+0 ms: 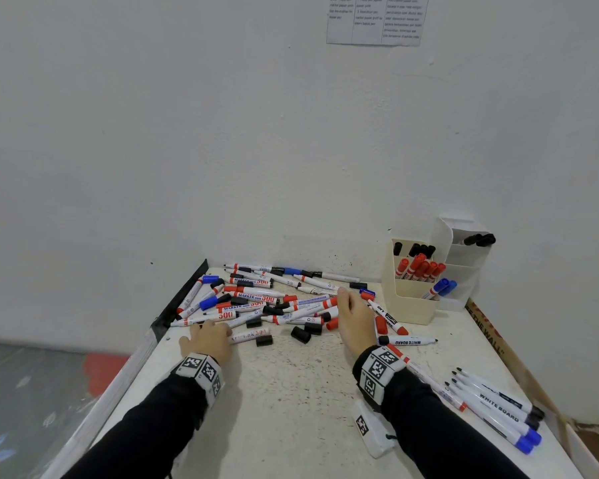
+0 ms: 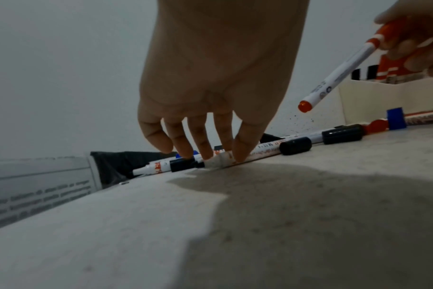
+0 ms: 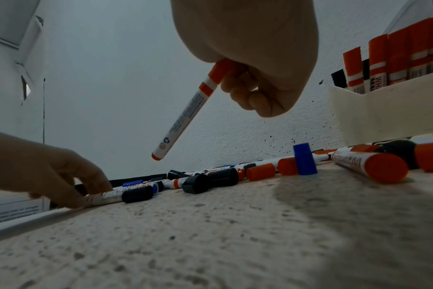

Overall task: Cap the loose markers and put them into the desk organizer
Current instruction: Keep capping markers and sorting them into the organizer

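Markers, loose, white-barrelled w/ red, blue and black ends (image 1: 256, 299), lie heaped across the far part of the speckled white tabletop (image 1: 291, 385), mixed w/ loose black caps (image 1: 300, 334) and red ones.

Right hand (image 1: 355, 319) (image 3: 260, 64) is curled round a red-capped white marker (image 3: 185, 115) (image 2: 344, 72), gripped at the cap end and raised off the table, tail slanting down to the left. Head view hides this marker behind the hand; only the wrist views show it.

Left hand (image 1: 210, 340) (image 2: 210, 84) reaches down at the pile's near-left edge, fingers spread a little, fingertips (image 2: 242, 150) pressing a white marker w/ red print (image 2: 262, 150) flat on the table. Its print is too blurred to read. Whether it's capped: can't tell.

Cream plastic desk organizer (image 1: 408, 305) stands at the far right by the wall, holding upright red, black and blue capped markers; a white compartment box (image 1: 464, 267) is just behind it. More long whiteboard markers (image 1: 498, 409) lie near the right edge, partly covered by the right sleeve.
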Motion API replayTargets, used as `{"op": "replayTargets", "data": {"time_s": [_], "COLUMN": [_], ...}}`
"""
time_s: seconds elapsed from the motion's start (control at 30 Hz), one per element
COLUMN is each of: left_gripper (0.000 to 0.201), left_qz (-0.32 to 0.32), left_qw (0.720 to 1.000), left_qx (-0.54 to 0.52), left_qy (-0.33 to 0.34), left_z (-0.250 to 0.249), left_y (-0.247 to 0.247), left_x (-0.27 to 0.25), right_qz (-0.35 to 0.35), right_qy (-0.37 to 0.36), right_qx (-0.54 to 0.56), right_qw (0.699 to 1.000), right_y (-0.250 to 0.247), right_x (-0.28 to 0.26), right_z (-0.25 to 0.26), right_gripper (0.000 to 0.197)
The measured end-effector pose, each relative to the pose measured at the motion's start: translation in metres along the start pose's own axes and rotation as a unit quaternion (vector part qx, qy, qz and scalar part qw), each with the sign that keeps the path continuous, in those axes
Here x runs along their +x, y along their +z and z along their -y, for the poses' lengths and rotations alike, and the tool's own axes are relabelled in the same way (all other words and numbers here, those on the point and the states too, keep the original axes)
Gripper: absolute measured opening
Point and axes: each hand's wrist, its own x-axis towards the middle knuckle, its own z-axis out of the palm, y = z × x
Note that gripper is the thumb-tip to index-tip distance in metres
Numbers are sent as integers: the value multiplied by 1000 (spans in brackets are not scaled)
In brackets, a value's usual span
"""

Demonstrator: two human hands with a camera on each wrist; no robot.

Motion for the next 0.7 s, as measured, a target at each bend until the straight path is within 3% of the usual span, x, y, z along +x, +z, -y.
{"op": "replayTargets", "data": {"time_s": [0.27,0.47,0.57,0.7], "left_gripper": [24,26,23,14], "left_qz": [-33,-96,-177,-262], "left_qw": [997,969,922,811], "left_qx": [-61,-229,-345,-523], "left_qy": [-45,-10,-9,21], "left_z": [13,4,-4,-23], "left_y": [7,-8,-19,-45], "left_x": [5,0,1,-3], "right_qz": [-9,-26,-51,-92], "right_qy": [-25,-45,-47,-68], "right_qx": [-15,-54,-58,-47], "right_qw": [1000,997,996,992], "right_y": [-5,-9,-16,-32], "right_x": [2,12,20,37], "right_z": [0,1,8,16], "right_gripper": [34,33,35,33]}}
